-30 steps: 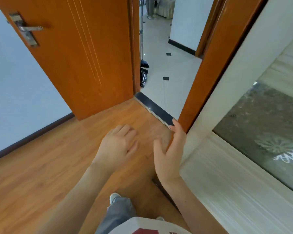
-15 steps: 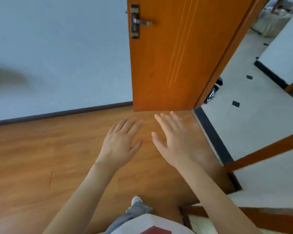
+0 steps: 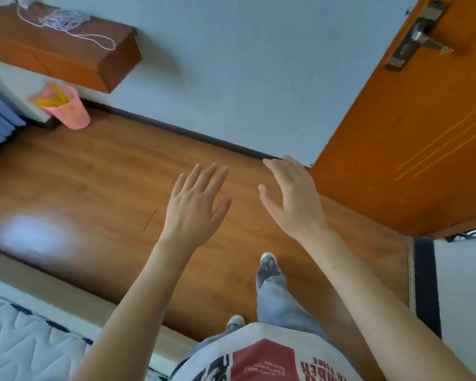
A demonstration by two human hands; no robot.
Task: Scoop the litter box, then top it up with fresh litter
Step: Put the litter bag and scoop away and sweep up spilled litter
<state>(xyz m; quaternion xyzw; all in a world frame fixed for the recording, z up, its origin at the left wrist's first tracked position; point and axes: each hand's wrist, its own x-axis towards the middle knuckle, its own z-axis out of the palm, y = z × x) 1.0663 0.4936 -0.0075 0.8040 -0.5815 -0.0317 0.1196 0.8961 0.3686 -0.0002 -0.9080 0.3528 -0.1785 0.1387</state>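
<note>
Left hand (image 3: 194, 207) and right hand (image 3: 293, 200) both spread, empty, mid-frame over wood floor (image 3: 94, 182). No litter box visible; likely walking to it. Next: locate box and scoop.

Soft, even daylight fills the room, and a white glare patch (image 3: 33, 237) blooms on the wooden floor (image 3: 116, 171) at the left. The pink cup (image 3: 66, 108) and mattress edge (image 3: 25, 339) smear with motion blur (the hands stay fairly sharp). Wide-angle distortion tilts the orange door (image 3: 412, 138), and the wall shelf (image 3: 66, 50) casts a faint shadow
</note>
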